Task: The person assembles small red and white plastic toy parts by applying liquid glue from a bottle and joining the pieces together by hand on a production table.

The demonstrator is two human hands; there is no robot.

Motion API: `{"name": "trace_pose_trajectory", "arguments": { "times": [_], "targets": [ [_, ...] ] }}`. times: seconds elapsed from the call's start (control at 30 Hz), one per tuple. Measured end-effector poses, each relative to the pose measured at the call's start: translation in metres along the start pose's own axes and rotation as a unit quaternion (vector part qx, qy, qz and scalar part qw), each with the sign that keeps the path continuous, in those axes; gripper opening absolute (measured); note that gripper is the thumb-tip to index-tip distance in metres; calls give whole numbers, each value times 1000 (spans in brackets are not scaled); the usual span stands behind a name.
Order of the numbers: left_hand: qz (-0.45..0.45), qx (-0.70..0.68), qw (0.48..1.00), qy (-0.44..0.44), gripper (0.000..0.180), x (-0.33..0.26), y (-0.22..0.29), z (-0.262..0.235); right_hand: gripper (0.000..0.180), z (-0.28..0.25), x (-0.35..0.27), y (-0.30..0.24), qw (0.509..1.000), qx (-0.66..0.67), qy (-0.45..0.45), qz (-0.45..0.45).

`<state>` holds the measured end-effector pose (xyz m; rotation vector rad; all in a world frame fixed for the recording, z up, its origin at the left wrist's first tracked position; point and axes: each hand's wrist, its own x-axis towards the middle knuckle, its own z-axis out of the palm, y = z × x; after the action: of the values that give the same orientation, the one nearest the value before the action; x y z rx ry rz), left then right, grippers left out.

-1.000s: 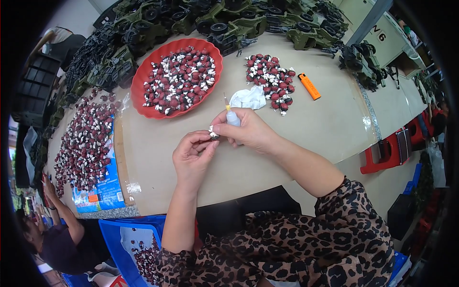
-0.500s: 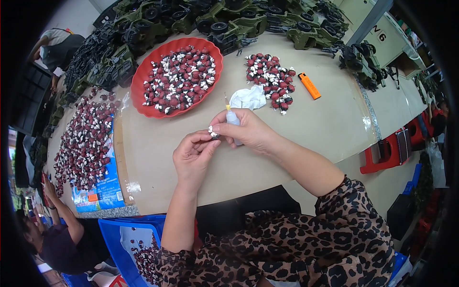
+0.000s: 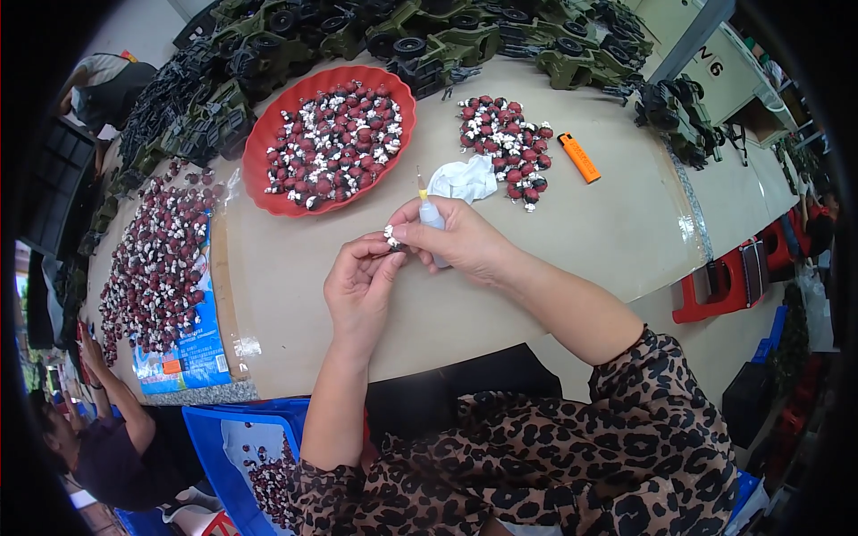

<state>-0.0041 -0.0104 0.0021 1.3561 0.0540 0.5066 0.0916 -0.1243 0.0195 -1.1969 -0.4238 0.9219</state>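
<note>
Between the fingertips of my left hand (image 3: 362, 277) is a small figure (image 3: 391, 238) with a white top and a dark lower part. The thumb and forefinger of my right hand (image 3: 451, 230) touch the same figure. A translucent squeeze bottle (image 3: 431, 216) with a yellow collar and thin needle tip is gripped in my right hand, its needle pointing up and away. Just beyond it lies a crumpled white tissue (image 3: 463, 180). Farther off, a scalloped red bowl (image 3: 256, 170) holds many red, black and white pieces. A loose cluster of similar pieces (image 3: 508, 143) lies right of the bowl.
An orange lighter (image 3: 579, 159) lies right of the cluster. Green toy vehicles (image 3: 447, 45) are heaped along the far edge. At left, more pieces (image 3: 161, 268) cover a blue printed bag (image 3: 210, 344). A blue crate (image 3: 214, 447) stands below the near edge. Another person (image 3: 116, 447) sits at left.
Both hands have shifted very slightly, with the small figure and the bottle moving a little left. The figure and bottle stay in my grip.
</note>
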Motion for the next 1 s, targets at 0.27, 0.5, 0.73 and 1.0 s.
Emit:
{"name": "trace_pose_trajectory", "arguments": {
  "times": [0.27,0.5,0.73,1.0],
  "targets": [
    [-11,-7,999,37,16,3,-1,-7,29,-5,-3,-8,995,92,34,21],
    [-24,-15,996,79,18,4,4,-6,26,-4,-4,-18,1000,-17,3,-25],
    [-29,-3,995,95,16,3,5,-6,29,-9,-4,-22,999,30,7,-28],
    [-10,27,994,105,14,3,3,-7,23,-11,-2,-20,995,19,68,-70]
  ]
}}
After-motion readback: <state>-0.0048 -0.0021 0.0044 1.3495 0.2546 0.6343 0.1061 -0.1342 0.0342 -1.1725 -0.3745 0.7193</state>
